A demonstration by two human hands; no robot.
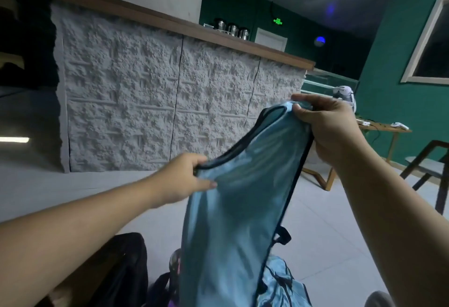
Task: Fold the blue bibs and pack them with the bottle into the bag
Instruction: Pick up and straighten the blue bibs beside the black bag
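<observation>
**Held bib blocked the middle; open floor on both sides**

The blue bib [233, 209] hung stretched between the left hand [179, 180] and the right hand [328, 126], and screened the space straight behind it. Left of the bib, the pale floor [97, 192] lay bare up to the rough white counter front [150, 102], which closed off the far side. Below the bib, a dark bag [126, 265] at its lower left and more blue cloth [281, 284] at its lower right crowded the near ground. Right of the bib, a wooden table [384, 131] and a dark chair [430, 163] hemmed the passage, with bare tiles between them and the bib.
</observation>
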